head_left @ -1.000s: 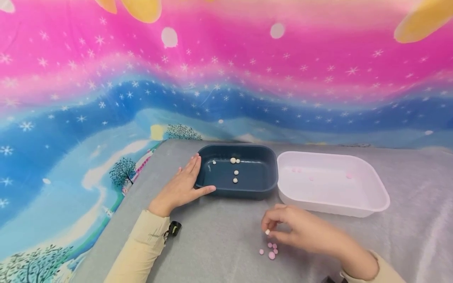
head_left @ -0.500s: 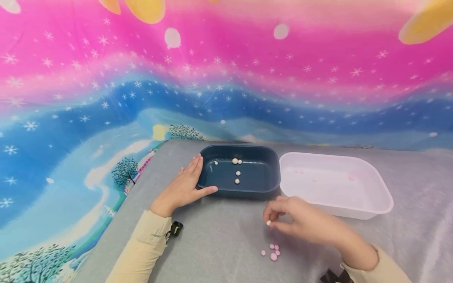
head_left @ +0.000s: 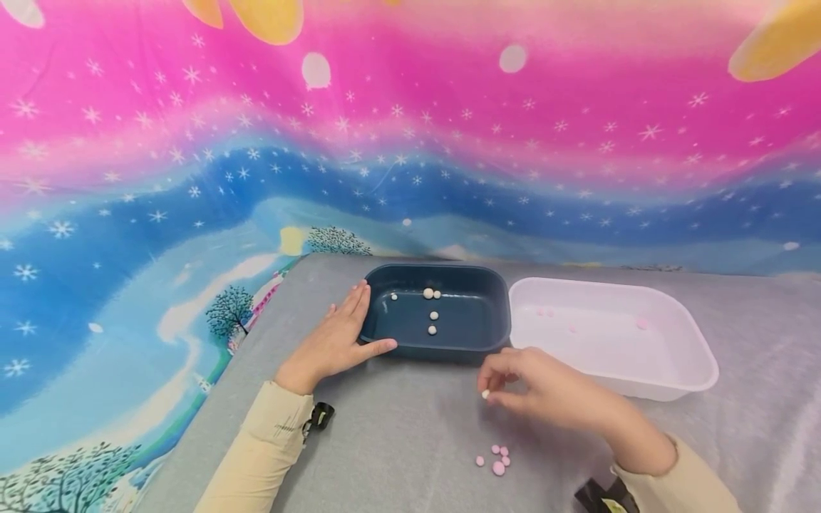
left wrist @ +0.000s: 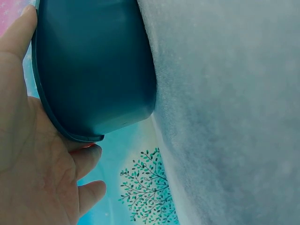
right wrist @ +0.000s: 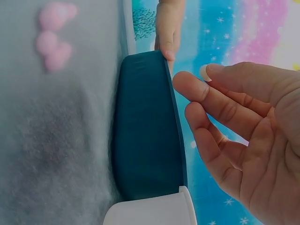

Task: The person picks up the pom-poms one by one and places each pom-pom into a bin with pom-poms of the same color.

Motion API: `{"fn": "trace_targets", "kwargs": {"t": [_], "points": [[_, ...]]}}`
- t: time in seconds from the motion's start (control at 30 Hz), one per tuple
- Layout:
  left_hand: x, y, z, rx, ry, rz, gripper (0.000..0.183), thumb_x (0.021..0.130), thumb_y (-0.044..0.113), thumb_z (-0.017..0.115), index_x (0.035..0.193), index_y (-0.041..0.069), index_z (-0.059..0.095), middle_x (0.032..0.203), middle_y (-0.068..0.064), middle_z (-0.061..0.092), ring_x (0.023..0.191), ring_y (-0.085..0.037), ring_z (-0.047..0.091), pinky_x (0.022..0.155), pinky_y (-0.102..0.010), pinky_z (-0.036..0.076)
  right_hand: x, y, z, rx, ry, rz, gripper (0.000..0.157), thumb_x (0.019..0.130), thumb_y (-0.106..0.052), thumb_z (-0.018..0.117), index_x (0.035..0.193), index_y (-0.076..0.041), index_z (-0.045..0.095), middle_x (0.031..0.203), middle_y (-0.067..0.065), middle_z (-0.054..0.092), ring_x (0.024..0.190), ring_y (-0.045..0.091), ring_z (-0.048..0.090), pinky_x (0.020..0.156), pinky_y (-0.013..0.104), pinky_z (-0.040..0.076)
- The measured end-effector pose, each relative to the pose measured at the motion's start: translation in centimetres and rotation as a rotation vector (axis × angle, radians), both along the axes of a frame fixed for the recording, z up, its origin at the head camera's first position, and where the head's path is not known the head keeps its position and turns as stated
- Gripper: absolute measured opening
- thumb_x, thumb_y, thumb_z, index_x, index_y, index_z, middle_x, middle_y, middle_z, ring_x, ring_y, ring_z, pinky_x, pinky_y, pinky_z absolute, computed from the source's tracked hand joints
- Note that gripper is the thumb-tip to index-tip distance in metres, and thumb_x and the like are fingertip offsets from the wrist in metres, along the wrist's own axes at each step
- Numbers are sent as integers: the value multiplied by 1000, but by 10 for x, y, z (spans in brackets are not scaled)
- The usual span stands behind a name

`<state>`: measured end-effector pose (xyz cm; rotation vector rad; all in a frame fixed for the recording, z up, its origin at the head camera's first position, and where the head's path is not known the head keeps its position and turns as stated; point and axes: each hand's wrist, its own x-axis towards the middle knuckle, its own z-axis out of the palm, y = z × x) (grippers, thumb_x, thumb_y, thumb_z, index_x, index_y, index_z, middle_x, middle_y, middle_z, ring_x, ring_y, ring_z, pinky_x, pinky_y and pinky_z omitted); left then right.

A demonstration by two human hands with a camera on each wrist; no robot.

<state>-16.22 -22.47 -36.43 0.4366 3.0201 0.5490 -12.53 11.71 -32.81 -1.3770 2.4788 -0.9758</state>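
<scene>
My left hand rests with straight fingers against the left end of a dark teal tray. In the left wrist view, its fingers touch the tray's rim. Several small white balls lie inside that tray. Between thumb and fingertip, my right hand pinches another small white ball. This hand hovers over the cloth in front of the place where the two trays meet. Nearer the camera, several pink balls lie in a loose cluster on the cloth.
To the right, a white tray stands against the dark one and holds several pink pieces. Grey plush cloth covers the table. Behind it hangs a colourful printed backdrop.
My right hand has moved a little away from the pink balls, towards the dark tray, still pinching the white ball. My left hand stays on the tray. The head view has shifted slightly.
</scene>
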Motion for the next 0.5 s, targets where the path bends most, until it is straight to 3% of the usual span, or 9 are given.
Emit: {"fn": "trace_targets", "kwargs": {"t": [0.5], "points": [[0, 0, -1, -1, -10, 4, 117, 82, 84, 45, 160, 8, 2, 168, -6, -2, 156, -23, 2, 124, -56, 14, -13, -4, 0, 10, -104, -40, 8, 92, -7, 66, 95, -13, 68, 90, -5, 71, 87, 0, 65, 79, 26, 58]]}}
